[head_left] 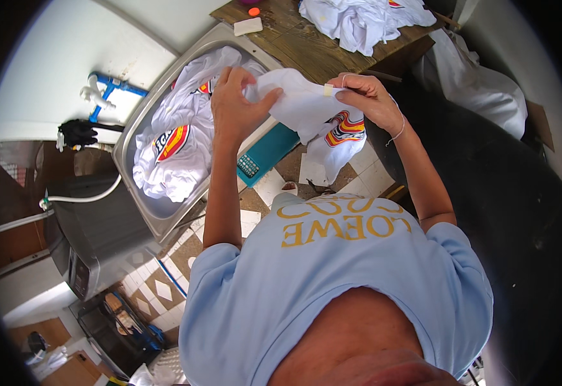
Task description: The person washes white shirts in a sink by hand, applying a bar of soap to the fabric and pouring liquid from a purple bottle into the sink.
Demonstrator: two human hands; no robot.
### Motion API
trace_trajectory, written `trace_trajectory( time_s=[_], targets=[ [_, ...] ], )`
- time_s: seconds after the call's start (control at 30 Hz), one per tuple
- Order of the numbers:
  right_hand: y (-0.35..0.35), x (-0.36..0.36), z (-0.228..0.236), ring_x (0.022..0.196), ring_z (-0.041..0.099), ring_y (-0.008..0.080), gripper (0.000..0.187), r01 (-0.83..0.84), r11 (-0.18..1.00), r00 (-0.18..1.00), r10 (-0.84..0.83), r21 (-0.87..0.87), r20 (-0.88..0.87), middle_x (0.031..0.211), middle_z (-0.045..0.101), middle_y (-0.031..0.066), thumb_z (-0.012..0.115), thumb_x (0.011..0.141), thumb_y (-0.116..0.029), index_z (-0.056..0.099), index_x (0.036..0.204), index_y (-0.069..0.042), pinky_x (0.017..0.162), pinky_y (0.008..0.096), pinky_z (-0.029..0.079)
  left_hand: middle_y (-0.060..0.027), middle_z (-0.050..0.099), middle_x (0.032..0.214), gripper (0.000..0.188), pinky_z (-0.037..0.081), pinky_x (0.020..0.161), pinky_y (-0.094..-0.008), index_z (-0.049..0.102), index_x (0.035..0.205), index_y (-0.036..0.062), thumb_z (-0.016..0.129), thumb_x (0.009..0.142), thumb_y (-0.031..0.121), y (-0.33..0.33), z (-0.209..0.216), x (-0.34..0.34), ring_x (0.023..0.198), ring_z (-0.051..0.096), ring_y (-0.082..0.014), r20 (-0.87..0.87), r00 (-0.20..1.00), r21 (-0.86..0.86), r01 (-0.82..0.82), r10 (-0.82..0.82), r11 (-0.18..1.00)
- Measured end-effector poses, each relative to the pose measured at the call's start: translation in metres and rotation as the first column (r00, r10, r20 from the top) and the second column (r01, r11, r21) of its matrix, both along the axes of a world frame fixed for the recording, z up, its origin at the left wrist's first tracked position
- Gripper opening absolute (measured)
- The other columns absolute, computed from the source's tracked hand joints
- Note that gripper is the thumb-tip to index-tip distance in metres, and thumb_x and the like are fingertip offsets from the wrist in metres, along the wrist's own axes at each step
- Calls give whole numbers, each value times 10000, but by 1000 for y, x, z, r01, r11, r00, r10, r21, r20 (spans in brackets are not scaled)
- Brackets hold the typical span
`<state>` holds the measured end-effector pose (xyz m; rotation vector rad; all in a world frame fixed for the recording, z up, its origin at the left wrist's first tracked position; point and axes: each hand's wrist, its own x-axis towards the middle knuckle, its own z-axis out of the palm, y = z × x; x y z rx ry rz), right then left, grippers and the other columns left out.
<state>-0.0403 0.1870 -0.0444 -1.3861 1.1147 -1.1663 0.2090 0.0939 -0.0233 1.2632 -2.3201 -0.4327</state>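
Between my hands, in front of my chest, a white T-shirt (300,106) with a red, yellow and black print hangs down in folds. My right hand (372,101) pinches its upper edge beside a small pale yellow label (328,90). At the opposite end my left hand (237,103) holds the cloth, thumb and curled fingers spaced apart around its edge. More white printed shirts (178,145) lie heaped in a steel sink (141,204) to the left, partly behind my left hand and forearm.
A wooden table (294,38) at the back carries white shirts (364,22), a white bar (248,26) and an orange cap (254,11). A teal plastic board (265,154) is below my hands. Blue-and-white pipes (104,93) run along the left wall; a large black surface (480,186) lies right.
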Motion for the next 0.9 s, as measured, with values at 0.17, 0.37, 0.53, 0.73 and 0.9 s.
trace_trajectory(
  time_s=[0.17,0.37,0.53,0.73,0.9],
  targets=[
    [-22,4,14,824,543,71,159,-189,979,981,191,79,-29,919,597,10,535,850,-25,636,956,35,783,232,436,-58,621,1098,442,466,852,-304,573,1171,26,721,765,119,6,-33,-22,1007,572,-135,-635,657,165,629,-406,760],
    [-35,4,31,820,553,73,173,-209,978,964,205,-6,-169,900,610,4,543,847,-43,646,965,31,773,224,434,-24,654,945,266,483,764,-233,627,1078,-6,674,848,119,-3,-22,-10,841,602,-76,-806,569,403,731,-166,551],
    [-32,13,39,878,562,75,173,-260,961,956,270,89,-114,933,607,-3,616,822,-24,643,990,8,823,236,433,-32,659,873,240,484,714,-224,643,1035,-8,681,843,131,-9,4,3,774,604,-77,-824,559,458,752,-91,474],
    [-8,6,-49,1226,423,158,833,-186,955,919,253,233,-303,1329,461,65,822,628,-68,424,1360,-49,1066,330,310,-52,661,919,237,487,759,-243,639,1022,-23,661,854,143,-7,57,-11,842,629,-106,-937,344,345,902,52,259],
    [0,29,-92,1251,423,190,923,-110,972,994,106,209,30,1349,460,92,838,616,-100,355,1401,-46,1062,352,329,-92,633,814,197,496,586,-262,625,957,-38,639,823,105,-45,171,-17,641,601,-162,-997,-74,-66,966,23,248]
  ],
)
